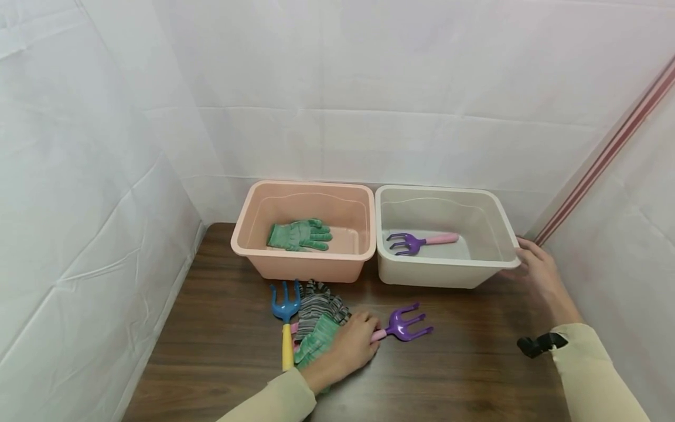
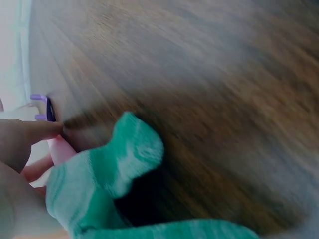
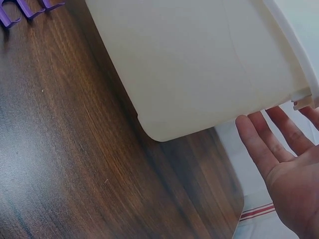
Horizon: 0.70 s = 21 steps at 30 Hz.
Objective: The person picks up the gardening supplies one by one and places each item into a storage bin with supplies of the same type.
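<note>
My left hand [image 1: 358, 340] is low over the middle of the table, its fingers around the pink handle [image 2: 60, 150] of a purple garden hand fork [image 1: 403, 325] whose tines point right. Under and beside that hand lie a green glove [image 1: 319, 337] and a grey striped glove [image 1: 316, 309]. A blue hand fork [image 1: 286, 308] with a yellow handle lies left of them. With extended fingers, my right hand [image 1: 540, 272] touches the right end of the white bin [image 3: 179, 64]. A second purple hand fork [image 1: 411, 243] with a pink handle lies in that bin.
Left of the white bin and right against it stands a pink bin [image 1: 303, 266], with a green glove [image 1: 300, 234] inside. Both bins sit at the back of the brown wooden table [image 1: 211, 328]. White cloth walls [image 1: 369, 88] rise behind and at the sides.
</note>
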Available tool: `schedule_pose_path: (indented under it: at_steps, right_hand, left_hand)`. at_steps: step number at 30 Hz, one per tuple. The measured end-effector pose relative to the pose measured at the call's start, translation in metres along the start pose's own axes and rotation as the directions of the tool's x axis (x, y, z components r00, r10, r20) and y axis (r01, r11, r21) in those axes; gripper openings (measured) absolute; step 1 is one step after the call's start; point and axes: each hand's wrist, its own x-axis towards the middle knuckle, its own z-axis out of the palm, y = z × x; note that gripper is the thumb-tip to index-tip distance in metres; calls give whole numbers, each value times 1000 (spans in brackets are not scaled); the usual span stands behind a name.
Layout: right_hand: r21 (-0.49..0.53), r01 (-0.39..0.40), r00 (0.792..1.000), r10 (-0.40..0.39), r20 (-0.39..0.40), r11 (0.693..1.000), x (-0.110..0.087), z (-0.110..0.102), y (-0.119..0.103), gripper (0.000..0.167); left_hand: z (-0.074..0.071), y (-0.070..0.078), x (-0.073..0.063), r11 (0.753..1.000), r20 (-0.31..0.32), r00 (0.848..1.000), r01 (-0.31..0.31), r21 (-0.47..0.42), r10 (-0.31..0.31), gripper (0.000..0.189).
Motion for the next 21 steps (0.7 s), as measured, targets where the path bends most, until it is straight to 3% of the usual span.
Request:
schedule_pose_path:
  at_steps: [12, 21]
  right_hand:
    - [-10, 13, 1000, -13, 13, 1000, -2, 1, -1, 49]
    - [-30, -3, 1000, 3, -20, 1000, -2, 2, -2, 52]
  left_hand:
    - [0, 5, 0, 999, 3, 999, 33, 4, -33, 14]
    - [-3, 6, 2, 999, -10, 1000, -17, -47, 17, 15]
